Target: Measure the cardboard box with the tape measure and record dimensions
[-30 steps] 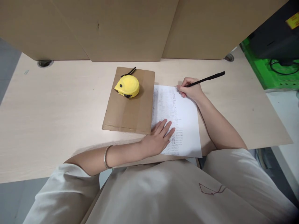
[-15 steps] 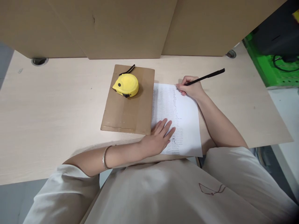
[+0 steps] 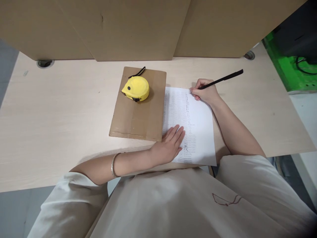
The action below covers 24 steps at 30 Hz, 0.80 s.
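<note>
My right hand point(image 3: 206, 92) is closed around a black pen point(image 3: 226, 78), its tip down at the top of a white sheet of paper point(image 3: 201, 132). Lines of small writing run down the sheet, too fine to read. Flat on the lower left part of the paper rests my left hand point(image 3: 168, 145), fingers stretched out and holding nothing. A brown cardboard piece point(image 3: 136, 122) lies beside the sheet, along its left edge and close to my left hand. On top of the cardboard sits a yellow tape measure point(image 3: 137, 87) with a black wrist strap.
Tall cardboard panels point(image 3: 136, 29) stand along the back of the pale wooden desk point(image 3: 54, 115). Round cable holes are set at the back left point(image 3: 45, 63) and back right point(image 3: 249, 55). Beyond the right edge are a green surface point(image 3: 279, 71) and a dark object.
The fingers of my left hand have drawn closer together on the paper. My right hand stays at the top of the sheet with the pen. The whole view has shifted slightly.
</note>
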Each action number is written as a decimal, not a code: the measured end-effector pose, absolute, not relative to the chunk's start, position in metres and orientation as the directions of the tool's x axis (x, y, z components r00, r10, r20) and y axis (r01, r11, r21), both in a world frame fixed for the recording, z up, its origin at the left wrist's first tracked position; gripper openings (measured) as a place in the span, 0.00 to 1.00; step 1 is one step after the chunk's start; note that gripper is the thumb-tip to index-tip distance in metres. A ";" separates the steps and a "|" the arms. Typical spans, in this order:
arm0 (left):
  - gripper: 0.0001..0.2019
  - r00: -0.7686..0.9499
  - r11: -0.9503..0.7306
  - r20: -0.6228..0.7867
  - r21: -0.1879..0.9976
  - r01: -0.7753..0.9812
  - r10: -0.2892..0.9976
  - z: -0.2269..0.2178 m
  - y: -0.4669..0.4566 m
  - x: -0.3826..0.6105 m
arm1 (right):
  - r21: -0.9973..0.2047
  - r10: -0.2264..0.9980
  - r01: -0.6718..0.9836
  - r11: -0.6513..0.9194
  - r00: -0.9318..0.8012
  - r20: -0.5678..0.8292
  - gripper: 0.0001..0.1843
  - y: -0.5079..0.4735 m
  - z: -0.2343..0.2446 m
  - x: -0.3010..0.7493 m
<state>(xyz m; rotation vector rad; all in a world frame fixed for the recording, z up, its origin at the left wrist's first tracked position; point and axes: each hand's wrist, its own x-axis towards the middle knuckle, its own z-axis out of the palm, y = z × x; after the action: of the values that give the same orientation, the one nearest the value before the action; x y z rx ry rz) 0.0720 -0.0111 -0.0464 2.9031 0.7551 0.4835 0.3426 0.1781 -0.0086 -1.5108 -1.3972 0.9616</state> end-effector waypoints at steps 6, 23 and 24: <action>0.39 0.822 -0.873 0.293 0.187 0.451 0.488 -0.049 -0.010 0.073 | -0.922 0.998 0.387 -0.008 0.054 0.014 0.30 0.179 -0.013 0.346; 0.42 0.816 -0.870 0.303 0.201 0.451 0.493 -0.049 -0.011 0.073 | -0.906 0.996 0.422 -0.032 0.089 0.006 0.29 0.176 -0.010 0.345; 0.43 0.815 -0.869 0.302 0.203 0.452 0.494 -0.049 -0.011 0.073 | -0.910 0.995 0.412 -0.037 0.096 0.003 0.29 0.176 -0.010 0.345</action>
<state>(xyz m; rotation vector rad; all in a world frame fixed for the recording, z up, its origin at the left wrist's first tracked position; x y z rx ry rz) 0.0728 -0.0105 -0.0487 2.8761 0.7524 0.5288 0.3451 0.1765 -0.0101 -1.5721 -1.4304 0.9169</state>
